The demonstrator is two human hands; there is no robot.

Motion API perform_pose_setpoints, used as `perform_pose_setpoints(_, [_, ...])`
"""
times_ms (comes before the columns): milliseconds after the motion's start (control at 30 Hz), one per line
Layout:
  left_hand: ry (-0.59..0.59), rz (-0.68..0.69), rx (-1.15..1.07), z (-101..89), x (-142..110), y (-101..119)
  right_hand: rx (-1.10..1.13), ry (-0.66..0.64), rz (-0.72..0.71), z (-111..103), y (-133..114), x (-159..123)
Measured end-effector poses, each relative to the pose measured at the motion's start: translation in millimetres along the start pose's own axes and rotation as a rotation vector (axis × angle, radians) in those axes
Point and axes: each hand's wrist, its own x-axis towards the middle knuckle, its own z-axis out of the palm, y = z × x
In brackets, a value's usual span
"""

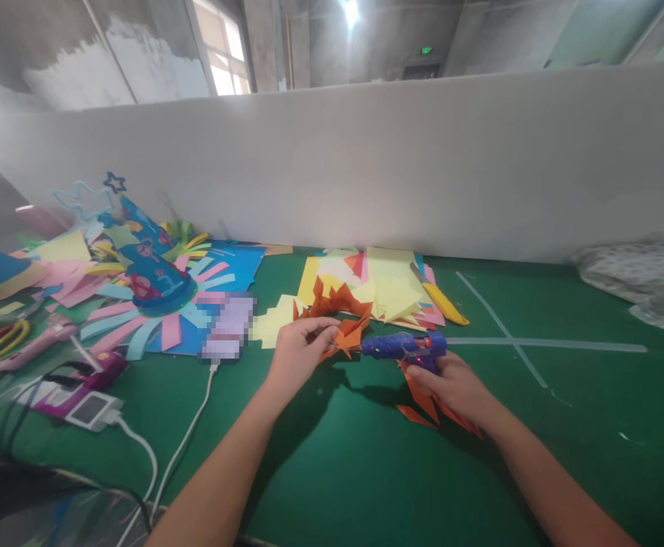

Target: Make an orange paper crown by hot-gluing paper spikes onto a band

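Note:
Pinched in my left hand (305,347) is an orange folded-paper ring (337,302) made of pointed pieces, raised over the green table. My right hand (451,384) is wrapped round a blue hot glue gun (406,348), whose nozzle points left and meets or nearly meets the near edge of the ring. A small red light shows on the gun's body. Below my right hand hang or lie several orange folded paper pieces (423,399); whether the hand also touches them I cannot tell.
Behind the ring lie stacked coloured papers (389,285) and a yellow utility knife (446,304). At left stand blue cone party hats (158,277) with paper strips, a phone (229,327) on a white cable, a power strip (75,403) and a pink glue gun (41,346). A white partition (366,167) runs behind.

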Motion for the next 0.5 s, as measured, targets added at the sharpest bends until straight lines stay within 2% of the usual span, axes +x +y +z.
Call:
perform_pose_setpoints(167, [0.008,-0.002,0.002,-1.2,0.2,0.9,0.015,0.023,0.002,-0.6,-2.6,-0.2])
perform_pose_setpoints(500, [0.022,-0.042,-0.008,-5.4,0.6,4.5,-0.004,-0.009,-0.006,1.0,2.5,1.0])
